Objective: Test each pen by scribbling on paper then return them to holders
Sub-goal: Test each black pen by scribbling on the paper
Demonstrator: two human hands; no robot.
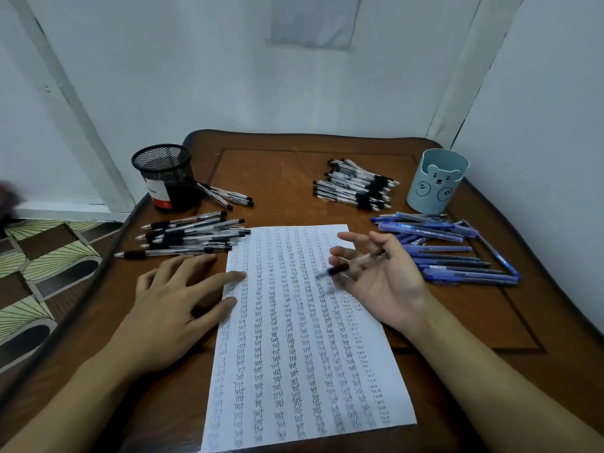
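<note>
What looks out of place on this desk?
Nothing is spilled or damaged. No pens stand in the black mesh holder or blue bear holder; they lie in loose piles on the table around the paper.

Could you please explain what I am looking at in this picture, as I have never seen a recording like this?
There is no machine here: a person wears a camera on the head, looking down at their own two hands. A wooden table holds a sheet of paper covered in the word "test", three heaps of pens, a black mesh holder and a blue bear cup. The left hand lies flat on the paper's edge; the right hand, palm up, holds one blurred pen.
</note>
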